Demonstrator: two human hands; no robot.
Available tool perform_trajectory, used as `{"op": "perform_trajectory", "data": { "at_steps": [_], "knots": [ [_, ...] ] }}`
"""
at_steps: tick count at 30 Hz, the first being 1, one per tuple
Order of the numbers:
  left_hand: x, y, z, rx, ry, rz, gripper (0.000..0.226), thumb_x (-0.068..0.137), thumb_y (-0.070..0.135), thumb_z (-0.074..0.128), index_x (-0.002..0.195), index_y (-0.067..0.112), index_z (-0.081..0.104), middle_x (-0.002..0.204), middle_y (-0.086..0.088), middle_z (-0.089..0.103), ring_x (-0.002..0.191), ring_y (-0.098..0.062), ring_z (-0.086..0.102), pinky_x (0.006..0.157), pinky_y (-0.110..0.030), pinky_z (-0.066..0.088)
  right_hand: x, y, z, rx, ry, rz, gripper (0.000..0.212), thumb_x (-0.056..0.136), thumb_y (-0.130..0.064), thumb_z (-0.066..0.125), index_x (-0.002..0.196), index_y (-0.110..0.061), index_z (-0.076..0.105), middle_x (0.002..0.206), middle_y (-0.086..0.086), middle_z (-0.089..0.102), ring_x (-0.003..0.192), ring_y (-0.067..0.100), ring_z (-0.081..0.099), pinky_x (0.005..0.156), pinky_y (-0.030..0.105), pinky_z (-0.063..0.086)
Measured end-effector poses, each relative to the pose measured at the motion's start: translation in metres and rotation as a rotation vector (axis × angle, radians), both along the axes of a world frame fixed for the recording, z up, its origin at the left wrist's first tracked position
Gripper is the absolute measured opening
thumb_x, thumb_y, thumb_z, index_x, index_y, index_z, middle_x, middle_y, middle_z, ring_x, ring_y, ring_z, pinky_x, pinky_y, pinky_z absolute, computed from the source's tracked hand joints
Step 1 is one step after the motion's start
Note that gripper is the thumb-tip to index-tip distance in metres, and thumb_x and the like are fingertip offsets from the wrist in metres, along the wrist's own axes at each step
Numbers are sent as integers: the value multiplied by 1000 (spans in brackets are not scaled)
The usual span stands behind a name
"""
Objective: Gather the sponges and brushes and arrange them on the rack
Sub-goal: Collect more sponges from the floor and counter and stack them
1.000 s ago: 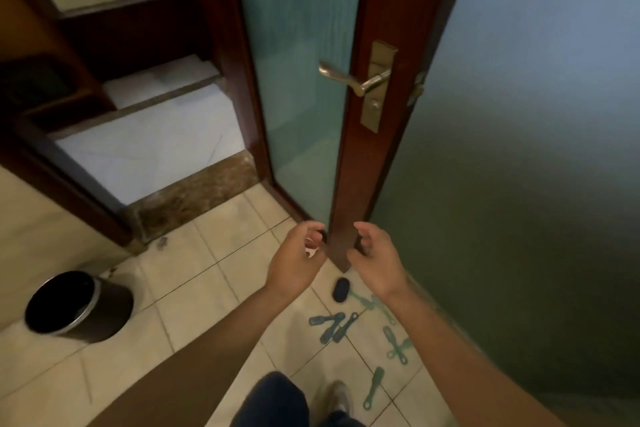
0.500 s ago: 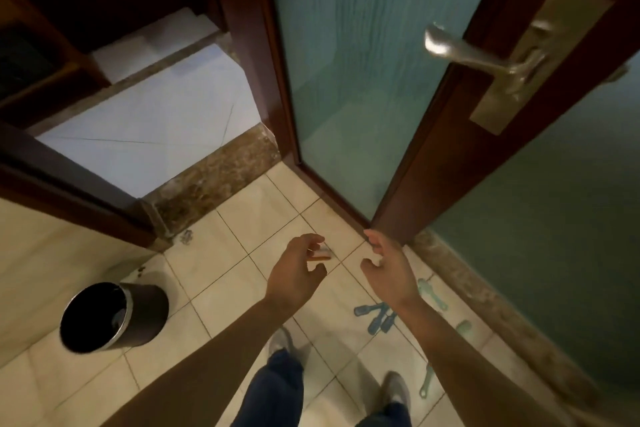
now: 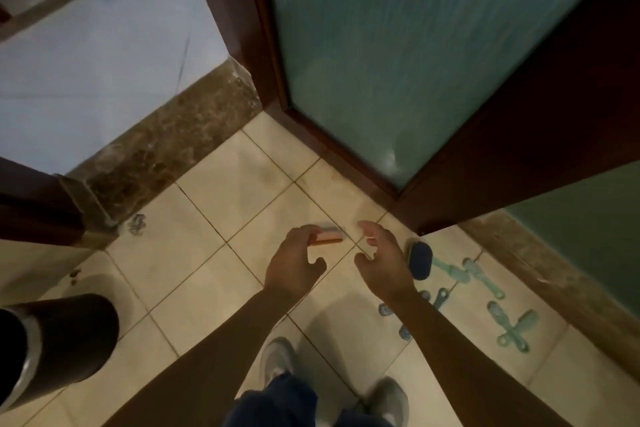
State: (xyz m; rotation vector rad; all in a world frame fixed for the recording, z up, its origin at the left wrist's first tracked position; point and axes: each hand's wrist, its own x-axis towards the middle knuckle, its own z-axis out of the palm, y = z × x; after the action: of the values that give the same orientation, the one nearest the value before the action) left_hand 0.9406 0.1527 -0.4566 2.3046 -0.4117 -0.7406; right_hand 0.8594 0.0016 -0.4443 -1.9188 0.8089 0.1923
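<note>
A small orange and pink sponge (image 3: 327,238), blurred, lies on the floor tiles just past the fingertips of my left hand (image 3: 294,263). That hand's fingers are loosely curled and its thumb is apart from the sponge. My right hand (image 3: 381,262) hovers beside it with fingers relaxed and holds nothing. A dark blue oval brush (image 3: 419,260) sits on the floor right of my right hand. Several teal brushes (image 3: 485,282) and small blue ones (image 3: 403,333) are scattered further right. No rack is in view.
A frosted glass door (image 3: 398,62) in a dark wood frame (image 3: 519,135) stands open ahead. A brown marble threshold (image 3: 166,149) runs at the left. A black bin (image 3: 65,340) stands at the lower left. My shoes (image 3: 277,357) are below.
The view has tilted down and come closer to the floor. Both hands have lowered toward the tiles near the sponge, and the door handle has left the frame.
</note>
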Motion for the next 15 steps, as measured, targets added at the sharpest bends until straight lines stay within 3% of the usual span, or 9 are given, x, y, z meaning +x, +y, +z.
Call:
{"op": "perform_trajectory", "data": {
  "at_steps": [5, 12, 15],
  "knots": [
    [18, -11, -138, 23, -32, -68, 57, 80, 14, 70, 131, 24, 49, 128, 3, 50, 114, -15, 52, 92, -33, 49, 17, -7, -143, 15, -25, 23, 56, 87, -2, 61, 137, -25, 47, 132, -2, 48, 121, 15, 50, 103, 32, 44],
    [42, -26, -282, 140, -159, -237, 61, 79, 18, 67, 134, 29, 45, 132, 5, 46, 120, -16, 47, 95, -29, 44, 40, -14, -297, 14, -66, 74, 54, 85, -1, 61, 134, -23, 50, 129, 0, 47, 118, 16, 51, 104, 31, 43],
    [48, -30, -318, 150, -228, -283, 59, 78, 15, 63, 133, 26, 47, 132, 2, 49, 123, -19, 44, 101, -31, 40, 44, -16, -338, 19, -92, 81, 52, 85, 0, 60, 132, -20, 50, 123, -6, 45, 114, 11, 50, 100, 22, 39]
  ]
}}
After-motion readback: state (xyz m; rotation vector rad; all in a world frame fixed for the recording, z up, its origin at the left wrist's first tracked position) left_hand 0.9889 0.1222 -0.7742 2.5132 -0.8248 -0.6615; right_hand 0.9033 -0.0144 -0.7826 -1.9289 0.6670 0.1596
